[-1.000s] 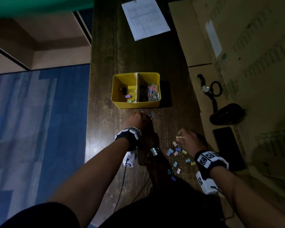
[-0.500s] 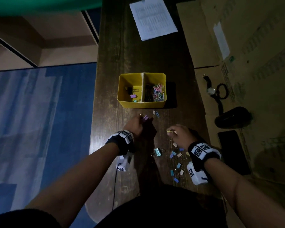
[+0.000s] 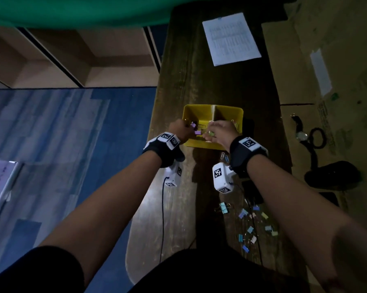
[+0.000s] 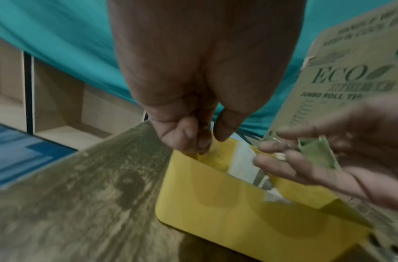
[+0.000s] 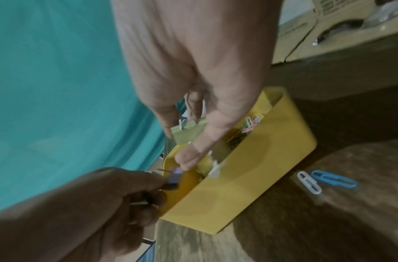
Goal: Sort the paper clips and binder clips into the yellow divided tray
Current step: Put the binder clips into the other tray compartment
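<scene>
1. Yellow divided tray sits on the dark wooden table, with both hands over its near edge. Its right compartment holds a heap of coloured paper clips. The left compartment has a few binder clips, mostly hidden by the hands.
2. Left hand hovers over the left compartment, fingers curled round a purple binder clip, not yet let go.
3. Right hand is just beside it near the divider, pinching a pale green binder clip by its wire handles between thumb and fingers. The clip hangs above the tray.
4. Loose binder clips, a dozen or so in pastel colours, lie scattered on the table near the person, well apart from the tray.
5. Two paper clips, one white and one blue, lie on the table just beside the tray's near wall.
6. Judging from this, the paper clips are almost all sorted. The binder clips are the bulk of what is left, after these two drop.
</scene>
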The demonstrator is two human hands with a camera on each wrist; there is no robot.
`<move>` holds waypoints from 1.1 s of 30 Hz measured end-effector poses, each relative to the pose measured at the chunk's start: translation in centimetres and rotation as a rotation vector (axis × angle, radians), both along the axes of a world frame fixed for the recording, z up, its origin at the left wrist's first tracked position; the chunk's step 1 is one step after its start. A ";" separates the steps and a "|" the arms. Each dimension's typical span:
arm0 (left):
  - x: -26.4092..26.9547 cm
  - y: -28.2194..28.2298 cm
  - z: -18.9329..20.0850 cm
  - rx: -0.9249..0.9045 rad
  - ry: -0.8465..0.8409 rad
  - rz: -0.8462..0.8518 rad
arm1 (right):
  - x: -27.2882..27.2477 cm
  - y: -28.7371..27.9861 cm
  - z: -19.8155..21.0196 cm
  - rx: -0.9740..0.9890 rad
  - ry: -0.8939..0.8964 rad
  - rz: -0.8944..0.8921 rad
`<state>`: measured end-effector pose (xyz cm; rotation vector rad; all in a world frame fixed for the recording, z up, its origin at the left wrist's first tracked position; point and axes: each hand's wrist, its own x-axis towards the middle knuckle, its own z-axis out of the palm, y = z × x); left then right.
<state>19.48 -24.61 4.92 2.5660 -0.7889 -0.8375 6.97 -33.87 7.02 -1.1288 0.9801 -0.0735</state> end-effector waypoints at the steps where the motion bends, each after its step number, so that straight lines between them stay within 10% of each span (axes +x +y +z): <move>1: 0.3 -0.1 0.0 0.018 0.009 0.003 | 0.6 0.2 0.2 0.043 -0.012 -0.013; 7: 0.4 0.8 1.6 -0.108 0.131 0.016 | 1.1 1.0 0.6 0.119 -0.076 0.034; 13: -4.9 4.9 -0.4 -0.463 -0.207 0.016 | -4.4 0.0 -0.5 -0.107 -0.109 -0.011; 17: -11.4 8.4 -5.2 -0.279 -0.107 -0.322 | -11.3 -0.2 -3.6 -0.292 0.059 0.114; 23: -19.7 10.2 -9.6 -0.067 -0.132 -0.879 | -21.2 2.7 -9.5 -0.802 0.499 0.778; 33: -20.4 7.4 -8.5 -0.037 -0.057 -0.697 | -23.3 4.0 -11.5 -1.110 0.500 0.821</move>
